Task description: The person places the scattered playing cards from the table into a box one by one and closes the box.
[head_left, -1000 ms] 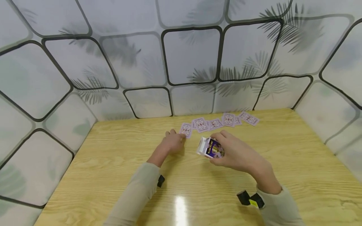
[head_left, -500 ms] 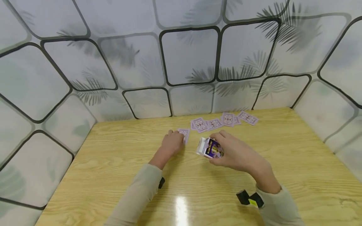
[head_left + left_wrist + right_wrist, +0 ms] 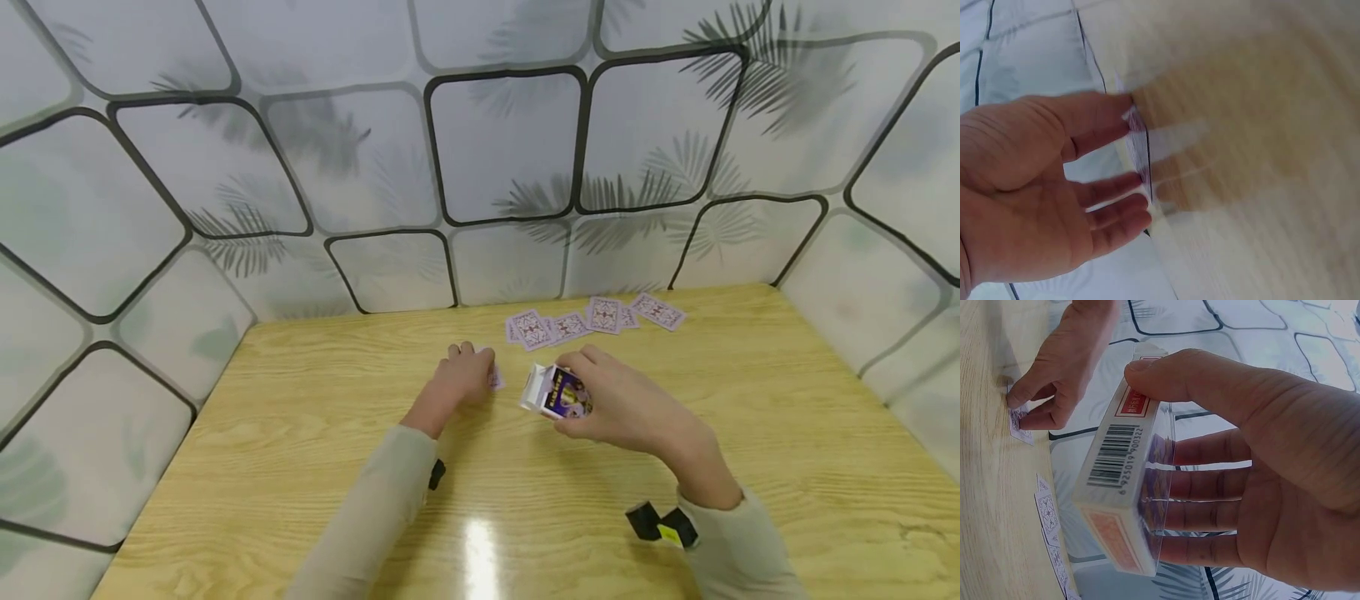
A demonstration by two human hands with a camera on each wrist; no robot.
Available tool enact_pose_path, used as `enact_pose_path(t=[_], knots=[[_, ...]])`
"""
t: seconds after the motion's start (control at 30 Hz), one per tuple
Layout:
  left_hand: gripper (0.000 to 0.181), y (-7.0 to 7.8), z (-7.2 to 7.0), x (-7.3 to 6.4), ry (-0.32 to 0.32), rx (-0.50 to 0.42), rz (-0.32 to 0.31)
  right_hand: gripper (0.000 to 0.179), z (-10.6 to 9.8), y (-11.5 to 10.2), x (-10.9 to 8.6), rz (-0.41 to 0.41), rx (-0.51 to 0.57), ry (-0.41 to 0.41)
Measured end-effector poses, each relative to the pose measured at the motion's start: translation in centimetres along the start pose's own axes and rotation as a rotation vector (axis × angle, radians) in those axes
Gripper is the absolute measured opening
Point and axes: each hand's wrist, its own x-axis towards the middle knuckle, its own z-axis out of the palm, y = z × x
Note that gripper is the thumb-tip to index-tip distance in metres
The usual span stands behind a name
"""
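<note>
While the left hand [image 3: 461,375] is lowered to the tabletop [image 3: 300,467], a single playing card [image 3: 1021,432] is pinched lightly between its thumb and bent fingertips; whether the card is clear of the wood cannot be told. Such a card may be judged light, thin, springy and slippery, best taken by its opposite edges lest it be creased. By the right hand [image 3: 633,408], a printed carton [image 3: 567,397] is gripped, the thumb set on the barcode side; thin, crushable board is suggested, so gentle pressure is advised. Farther off, other cards [image 3: 531,331] are spread near the wall [image 3: 510,146], patterned sides up.
</note>
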Motion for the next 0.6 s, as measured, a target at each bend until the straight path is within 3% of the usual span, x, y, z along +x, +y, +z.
enact_pose_path(t=[0.3,0.6], knots=[[0.042,-2.0,-0.5,0.3,-0.109,-0.189,-0.058,0.063,0.1,0.1,0.1,0.015,-0.004,-0.01],[0.056,-2.6,-0.5,0.4,-0.112,-0.241,-0.035,0.063,0.1,0.3,0.1,0.015,-0.01,-0.006]])
